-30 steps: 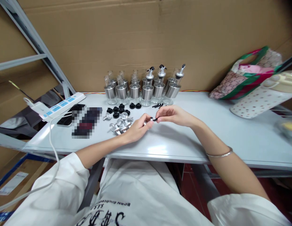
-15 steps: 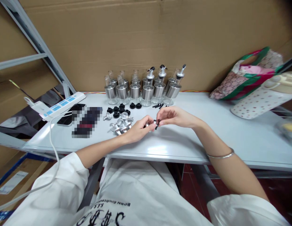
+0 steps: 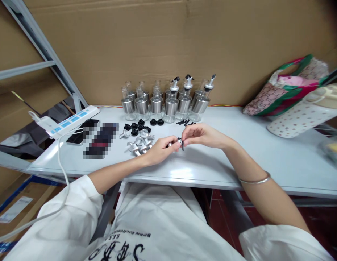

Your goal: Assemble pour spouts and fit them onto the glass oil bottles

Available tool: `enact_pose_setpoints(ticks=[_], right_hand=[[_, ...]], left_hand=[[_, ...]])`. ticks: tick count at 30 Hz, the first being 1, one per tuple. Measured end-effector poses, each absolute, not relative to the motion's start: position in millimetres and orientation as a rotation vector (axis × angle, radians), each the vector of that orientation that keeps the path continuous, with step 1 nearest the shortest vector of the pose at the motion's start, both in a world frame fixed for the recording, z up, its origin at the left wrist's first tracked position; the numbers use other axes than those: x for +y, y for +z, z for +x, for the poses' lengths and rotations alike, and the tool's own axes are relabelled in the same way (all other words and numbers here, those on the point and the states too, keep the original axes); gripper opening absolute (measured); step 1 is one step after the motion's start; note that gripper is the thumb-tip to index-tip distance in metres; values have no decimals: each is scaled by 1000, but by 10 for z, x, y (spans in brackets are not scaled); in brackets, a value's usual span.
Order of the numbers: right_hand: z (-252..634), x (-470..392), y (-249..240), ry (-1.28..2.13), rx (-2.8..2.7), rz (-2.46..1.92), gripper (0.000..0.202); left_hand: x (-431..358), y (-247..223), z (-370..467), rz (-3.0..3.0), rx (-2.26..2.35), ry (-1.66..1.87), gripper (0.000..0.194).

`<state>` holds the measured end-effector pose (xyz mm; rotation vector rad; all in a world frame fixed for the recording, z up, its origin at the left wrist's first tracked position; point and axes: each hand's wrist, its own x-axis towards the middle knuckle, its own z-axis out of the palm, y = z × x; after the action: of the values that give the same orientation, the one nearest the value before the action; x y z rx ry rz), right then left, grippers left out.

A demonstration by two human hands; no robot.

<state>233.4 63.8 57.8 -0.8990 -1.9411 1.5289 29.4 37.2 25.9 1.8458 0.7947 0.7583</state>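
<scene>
My left hand [image 3: 162,149] is closed around a silver pourer spout [image 3: 179,141], mostly hidden by the fingers. My right hand [image 3: 203,136] pinches a small black strip [image 3: 183,146] against the spout's end; whether it is fitted in cannot be made out. Left of my hands lie several loose silver pourer spouts [image 3: 143,142]. Beyond them sit several black ribbed stoppers [image 3: 134,126]. Thin black strips [image 3: 182,122] lie just past my right hand. Several glass bottles with steel sleeves [image 3: 156,105] stand in rows behind, and three at the right carry finished-looking pourers [image 3: 187,84].
Phones [image 3: 76,137] and a white power strip [image 3: 73,121] with a cable lie at the left. A patterned bag [image 3: 262,99] and a spotted white jug [image 3: 296,116] stand at the right. Cardboard [image 3: 130,43] walls the back; the table's front edge [image 3: 184,183] is near my body.
The black strip between my hands has turned from slanted to nearly upright. My right fingers have shifted slightly; the left hand holds its place.
</scene>
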Motion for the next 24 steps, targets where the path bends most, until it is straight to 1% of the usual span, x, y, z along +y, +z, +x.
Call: enact_pose_setpoints(ticks=[5, 11, 18, 24], right_hand=[[2345, 629, 580, 1506, -1885, -865, 24], [2311, 607, 583, 1511, -1914, -836, 23], [2297, 602, 574, 1486, -1931, -852, 26], [2290, 600, 579, 1466, -1965, -842, 26]], left_hand=[[364, 257, 283, 1831, 790, 803, 29], [362, 262, 293, 1824, 796, 755, 33], [364, 242, 298, 1783, 798, 759, 35], [352, 262, 296, 1784, 805, 741, 34]])
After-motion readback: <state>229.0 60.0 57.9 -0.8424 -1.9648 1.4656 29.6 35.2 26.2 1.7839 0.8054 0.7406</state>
